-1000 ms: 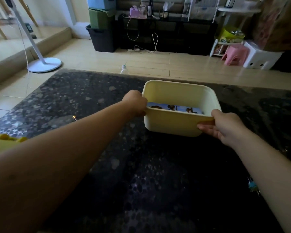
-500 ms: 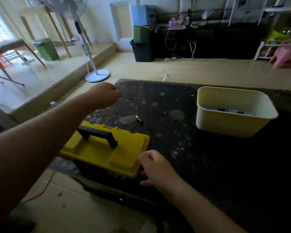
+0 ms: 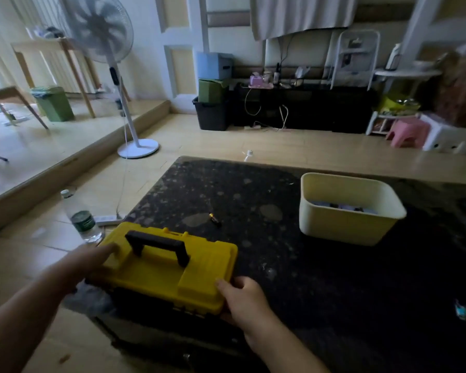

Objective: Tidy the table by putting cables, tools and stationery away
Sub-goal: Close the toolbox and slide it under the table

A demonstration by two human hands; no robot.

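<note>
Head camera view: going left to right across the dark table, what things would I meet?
Toolbox → tub → small teal item. The battery is left out: it sits within the toolbox's width.

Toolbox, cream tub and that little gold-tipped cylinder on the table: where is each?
yellow toolbox (image 3: 210, 261), head view, on its lid right of the handle.
cream tub (image 3: 342, 227), head view, on its front wall.
gold-tipped cylinder (image 3: 215, 219), head view, on its middle.

no legible text anywhere, green label on the water bottle (image 3: 82, 223) too blurred to read
</note>
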